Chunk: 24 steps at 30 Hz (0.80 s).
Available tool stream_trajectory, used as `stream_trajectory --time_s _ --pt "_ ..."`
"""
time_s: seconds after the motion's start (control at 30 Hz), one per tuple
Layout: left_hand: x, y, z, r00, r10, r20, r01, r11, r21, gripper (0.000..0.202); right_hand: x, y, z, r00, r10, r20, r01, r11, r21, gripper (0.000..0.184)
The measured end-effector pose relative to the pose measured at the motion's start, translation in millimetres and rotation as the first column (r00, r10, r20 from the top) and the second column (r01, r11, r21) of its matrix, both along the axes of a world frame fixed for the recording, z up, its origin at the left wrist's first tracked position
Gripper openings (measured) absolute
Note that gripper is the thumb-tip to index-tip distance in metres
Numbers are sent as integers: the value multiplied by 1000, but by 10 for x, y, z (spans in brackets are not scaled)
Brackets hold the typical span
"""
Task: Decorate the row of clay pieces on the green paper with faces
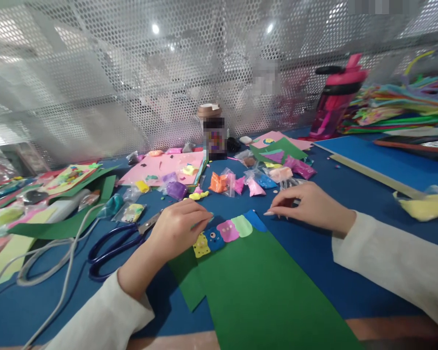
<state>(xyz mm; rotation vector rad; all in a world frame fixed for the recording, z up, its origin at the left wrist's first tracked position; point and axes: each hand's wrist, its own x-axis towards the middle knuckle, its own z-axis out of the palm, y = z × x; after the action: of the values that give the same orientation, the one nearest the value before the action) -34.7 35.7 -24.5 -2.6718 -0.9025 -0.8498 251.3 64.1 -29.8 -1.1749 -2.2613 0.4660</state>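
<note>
A green paper sheet lies in front of me. Along its far edge runs a row of colourful clay patches: a yellow one with dots, a blue one with an eye, a pink one, a pale green one and a plain blue one. My left hand hovers over the row's left end, fingers pinched together, with a tiny teal bit at the tips. To the right of the row, my right hand has thumb and fingertips drawn together; whatever they hold is too small to make out.
Blue-handled scissors and a white cable lie left. Bagged clay, a pink sheet and a lidded cup stand beyond. A pink bottle and a blue board are at the right, before a perforated metal screen.
</note>
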Motion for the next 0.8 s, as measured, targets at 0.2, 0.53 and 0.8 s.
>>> stream_trajectory --time_s 0.2,0.53,0.8 --pt "6 -1 -16 1000 14 -12 -14 1000 -16 14 21 -10 2 999 34 -17 -33 999 22 28" --pt "12 -7 -13 999 -39 -25 38 999 -13 12 -20 -53 18 999 28 -47 -23 994 111 17" --pt "-1 -25 -10 1000 -27 -5 27 1000 -7 12 -49 -108 19 993 109 -40 -103 985 135 16"
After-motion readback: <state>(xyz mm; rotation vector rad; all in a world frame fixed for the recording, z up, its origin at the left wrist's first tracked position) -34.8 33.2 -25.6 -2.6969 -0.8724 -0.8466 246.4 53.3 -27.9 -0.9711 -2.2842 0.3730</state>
